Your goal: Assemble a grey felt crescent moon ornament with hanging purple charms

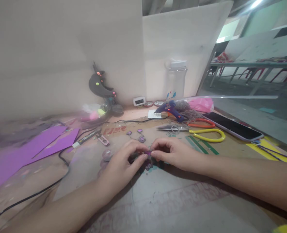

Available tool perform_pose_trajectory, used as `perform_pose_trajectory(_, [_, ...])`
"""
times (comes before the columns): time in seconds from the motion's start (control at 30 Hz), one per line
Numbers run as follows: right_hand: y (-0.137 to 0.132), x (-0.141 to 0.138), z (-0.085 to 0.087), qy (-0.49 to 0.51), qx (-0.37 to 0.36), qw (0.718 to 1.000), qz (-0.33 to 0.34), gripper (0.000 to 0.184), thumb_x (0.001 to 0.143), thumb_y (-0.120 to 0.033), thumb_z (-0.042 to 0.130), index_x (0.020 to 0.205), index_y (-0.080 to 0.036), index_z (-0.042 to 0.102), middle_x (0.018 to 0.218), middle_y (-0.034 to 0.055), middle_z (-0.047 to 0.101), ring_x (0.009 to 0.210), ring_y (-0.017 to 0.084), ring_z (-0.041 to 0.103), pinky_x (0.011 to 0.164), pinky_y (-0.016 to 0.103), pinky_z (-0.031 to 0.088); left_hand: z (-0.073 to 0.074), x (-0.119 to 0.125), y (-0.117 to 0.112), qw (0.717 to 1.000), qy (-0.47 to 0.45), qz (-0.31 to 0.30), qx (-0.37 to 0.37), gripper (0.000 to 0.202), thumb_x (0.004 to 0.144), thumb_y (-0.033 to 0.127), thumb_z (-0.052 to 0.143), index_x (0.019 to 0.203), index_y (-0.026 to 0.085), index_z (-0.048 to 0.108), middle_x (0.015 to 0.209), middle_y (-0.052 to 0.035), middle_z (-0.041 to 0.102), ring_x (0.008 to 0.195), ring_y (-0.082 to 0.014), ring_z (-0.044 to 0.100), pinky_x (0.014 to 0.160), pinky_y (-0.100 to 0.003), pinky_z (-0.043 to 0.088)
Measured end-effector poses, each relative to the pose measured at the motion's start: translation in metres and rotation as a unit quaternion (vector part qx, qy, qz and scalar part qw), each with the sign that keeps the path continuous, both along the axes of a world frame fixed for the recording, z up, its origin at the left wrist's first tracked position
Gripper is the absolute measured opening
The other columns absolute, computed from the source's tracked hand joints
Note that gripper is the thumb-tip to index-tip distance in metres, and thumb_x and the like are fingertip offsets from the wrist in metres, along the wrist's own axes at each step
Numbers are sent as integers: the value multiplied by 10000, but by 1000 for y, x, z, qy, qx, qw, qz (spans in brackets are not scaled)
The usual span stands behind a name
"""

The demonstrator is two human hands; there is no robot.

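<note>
My left hand [124,163] and my right hand [174,152] meet at the middle of the table, fingertips pinched together on a small purple craft piece [147,153]. Both hands rest low on the cardboard work surface [158,191]. More small purple pieces [141,139] lie just beyond my fingers, and a few lie under my left hand. What exactly the piece is stays unclear, since my fingers cover most of it.
Yellow-handled scissors [206,133] and a phone [232,125] lie at the right. A blue glue gun [170,109] and a clear bottle [176,81] stand behind. Purple foam sheets [32,147] and a black cable [61,176] lie left. A utility knife [86,138] lies nearby.
</note>
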State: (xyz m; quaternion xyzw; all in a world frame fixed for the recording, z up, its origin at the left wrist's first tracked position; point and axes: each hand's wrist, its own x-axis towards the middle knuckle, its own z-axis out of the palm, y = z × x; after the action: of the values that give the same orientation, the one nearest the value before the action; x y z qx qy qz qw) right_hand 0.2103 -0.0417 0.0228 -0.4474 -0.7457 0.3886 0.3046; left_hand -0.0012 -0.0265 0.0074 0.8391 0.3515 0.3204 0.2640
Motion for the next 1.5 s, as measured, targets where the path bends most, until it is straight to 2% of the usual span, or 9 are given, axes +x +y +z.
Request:
perform_pose_trajectory(0.13, [0, 0, 0, -15, 9, 1000, -3, 104, 868, -245, 584, 844, -183, 665, 729, -13, 666, 650, 113, 593, 627, 231, 451, 1, 0, 0, 1000, 13, -10, -8, 99, 938, 269, 541, 966, 227, 626, 952, -11, 655, 912, -170, 611, 832, -291, 478])
perform_pose_trajectory(0.3, [-1, -1, 1, -11, -3, 1000, -1, 103, 872, -248, 582, 853, -187, 663, 743, -14, 671, 659, 114, 602, 617, 225, 455, -1, 0, -1, 999, 0, 36, -16, 141, 911, 271, 580, 1047, 231, 577, 955, -9, 655, 901, -170, 620, 810, -285, 492])
perform_pose_trajectory(0.43, [-1, -1, 2, -17, -2, 1000, -4, 96, 871, -232, 583, 848, -185, 663, 735, -16, 674, 658, 113, 604, 634, 228, 452, -2, 1, -1, 1000, 15, 0, -2, 80, 936, 258, 546, 977, 238, 612, 960, 0, 661, 912, -161, 617, 838, -281, 482])
perform_pose_trajectory(0.6, [-1, -2, 2, -3, -10, 1000, -1, 92, 872, -228, 577, 842, -180, 650, 724, -17, 662, 643, 110, 596, 626, 227, 449, 0, 2, -1, 1000, 4, 23, -11, 103, 922, 256, 569, 1021, 240, 598, 972, 6, 665, 914, -156, 619, 829, -270, 482])
perform_pose_trajectory(0.77, [-2, -2, 2, -13, -3, 1000, -3, 92, 866, -217, 575, 809, -181, 638, 733, -13, 663, 659, 112, 594, 628, 227, 446, 1, 2, -3, 1000, 15, 5, -21, 73, 934, 252, 547, 979, 246, 603, 959, 17, 655, 911, -146, 609, 826, -264, 469])
perform_pose_trajectory(0.97, [1, -2, 0, 3, 7, 1000, -19, 97, 861, -243, 581, 832, -176, 645, 735, -5, 657, 660, 117, 585, 624, 231, 447, -2, 1, -2, 996, -52, 28, -62, 147, 888, 221, 588, 1006, 237, 502, 963, 10, 589, 937, -152, 578, 858, -294, 444])
perform_pose_trajectory(1.07, [3, -1, -3, 16, 13, 999, -48, 124, 862, -270, 580, 823, -171, 643, 697, -6, 634, 633, 117, 564, 598, 232, 434, -5, -2, 2, 989, -110, 39, -93, 117, 933, 300, 542, 887, 221, 470, 896, 14, 549, 879, -147, 545, 805, -293, 422])
perform_pose_trajectory(1.17, [5, -1, -3, 24, 6, 998, -58, 132, 864, -283, 575, 828, -171, 637, 672, -12, 608, 620, 116, 550, 581, 230, 425, -7, -4, 5, 987, -108, 57, -108, 297, 971, 417, 480, 765, 206, 439, 754, 30, 483, 734, -131, 475, 684, -278, 378])
perform_pose_trajectory(1.5, [1, -3, 3, 22, -14, 998, -48, 108, 860, -246, 579, 816, -168, 640, 699, -4, 630, 628, 114, 547, 583, 224, 413, -7, -4, 9, 986, -89, 58, -127, 252, 936, 414, 537, 792, 211, 505, 749, 33, 531, 717, -132, 515, 666, -270, 402])
